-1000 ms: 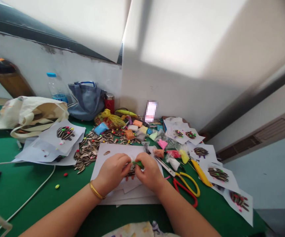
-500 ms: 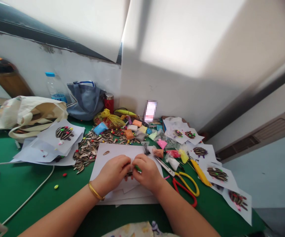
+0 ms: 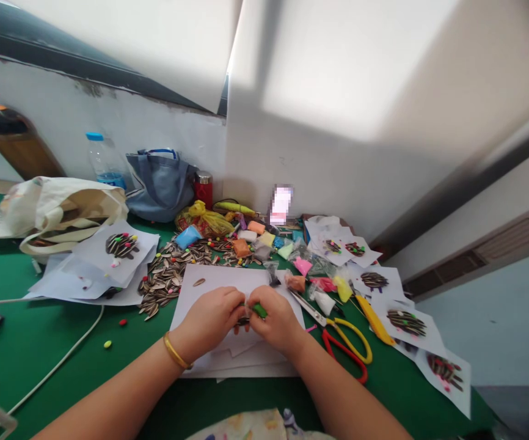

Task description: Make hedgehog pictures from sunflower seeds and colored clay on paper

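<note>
A small clear packet of green modelling clay is between my hands, low over the white paper. My right hand curls round it, the green showing between thumb and fingers. My left hand, with a gold bangle at the wrist, pinches at the packet's clear plastic end; its fingertips are partly hidden. Just below the fingers, a sunflower-seed figure with reddish-brown feet shows in part on the paper. One loose seed lies on the sheet's upper left.
Scissors with red and yellow handles and a yellow cutter lie to the right. Sunflower seeds are heaped at left. Several clay packets sit behind, finished seed pictures at right. A white cable crosses the left side.
My right hand has turned slightly and its fingers have shifted, so more of the green clay shows. Both hands stay close together over the paper. The view has moved a little.
</note>
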Demonstrator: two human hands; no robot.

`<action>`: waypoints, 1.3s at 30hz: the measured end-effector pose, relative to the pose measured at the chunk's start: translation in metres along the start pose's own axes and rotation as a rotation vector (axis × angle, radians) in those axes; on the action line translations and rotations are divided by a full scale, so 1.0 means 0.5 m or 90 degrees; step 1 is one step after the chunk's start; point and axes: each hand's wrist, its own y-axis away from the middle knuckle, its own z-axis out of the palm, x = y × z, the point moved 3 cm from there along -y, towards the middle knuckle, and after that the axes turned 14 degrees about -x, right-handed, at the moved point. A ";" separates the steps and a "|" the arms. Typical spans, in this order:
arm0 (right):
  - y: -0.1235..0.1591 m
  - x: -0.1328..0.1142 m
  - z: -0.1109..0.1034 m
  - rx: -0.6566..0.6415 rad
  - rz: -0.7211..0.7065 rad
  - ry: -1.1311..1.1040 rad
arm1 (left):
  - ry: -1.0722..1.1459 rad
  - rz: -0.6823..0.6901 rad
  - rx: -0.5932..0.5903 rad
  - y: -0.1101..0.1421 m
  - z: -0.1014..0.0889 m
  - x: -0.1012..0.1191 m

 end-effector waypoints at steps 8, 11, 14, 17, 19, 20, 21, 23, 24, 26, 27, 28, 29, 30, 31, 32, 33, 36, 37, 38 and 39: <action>-0.001 -0.008 -0.004 -0.036 -0.028 -0.042 | 0.007 0.056 0.014 0.001 -0.001 0.006; 0.001 -0.002 -0.007 -0.013 0.009 -0.034 | 0.077 0.069 0.065 0.005 -0.010 0.013; 0.003 0.018 -0.018 0.074 0.077 0.003 | 0.191 0.060 0.167 0.009 -0.023 0.009; 0.004 0.039 -0.036 0.157 0.102 0.064 | 0.328 0.025 0.251 0.009 -0.030 -0.005; 0.002 0.053 -0.041 0.144 0.093 0.117 | 0.435 -0.016 0.259 0.005 -0.028 -0.015; 0.000 0.060 -0.041 0.119 0.087 0.146 | 0.492 -0.040 0.252 0.002 -0.026 -0.018; -0.001 0.067 -0.040 0.091 0.084 0.174 | 0.549 -0.064 0.241 -0.001 -0.023 -0.021; -0.002 0.083 -0.036 0.052 0.096 0.234 | 0.650 -0.109 0.213 -0.005 -0.016 -0.023; -0.003 0.092 -0.034 0.040 0.108 0.263 | 0.691 -0.127 0.200 -0.006 -0.012 -0.023; -0.003 0.105 -0.031 0.032 0.141 0.314 | 0.752 -0.146 0.176 -0.007 -0.006 -0.023; -0.003 0.109 -0.031 0.033 0.157 0.332 | 0.772 -0.145 0.166 -0.008 -0.004 -0.023; -0.002 0.110 -0.032 0.036 0.168 0.345 | 0.786 -0.139 0.160 -0.008 -0.002 -0.024; -0.002 0.108 -0.034 0.043 0.174 0.352 | 0.795 -0.131 0.155 -0.008 0.000 -0.025; -0.002 0.102 -0.036 0.055 0.173 0.350 | 0.798 -0.123 0.151 -0.008 0.001 -0.026; -0.002 0.093 -0.039 0.068 0.164 0.340 | 0.795 -0.117 0.149 -0.008 0.001 -0.027; -0.001 0.080 -0.042 0.079 0.146 0.323 | 0.787 -0.114 0.148 -0.008 0.002 -0.027; -0.001 0.065 -0.043 0.086 0.121 0.298 | 0.774 -0.113 0.145 -0.008 0.002 -0.027; 0.000 0.017 -0.037 0.077 0.036 0.213 | 0.737 -0.101 0.125 -0.009 0.000 -0.018; 0.000 0.004 -0.032 0.068 0.018 0.192 | 0.733 -0.094 0.108 -0.009 0.001 -0.012; 0.001 -0.008 -0.027 0.065 0.002 0.174 | 0.737 -0.088 0.083 -0.011 0.002 -0.006; 0.001 -0.017 -0.022 0.065 -0.008 0.160 | 0.746 -0.086 0.054 -0.012 0.004 -0.001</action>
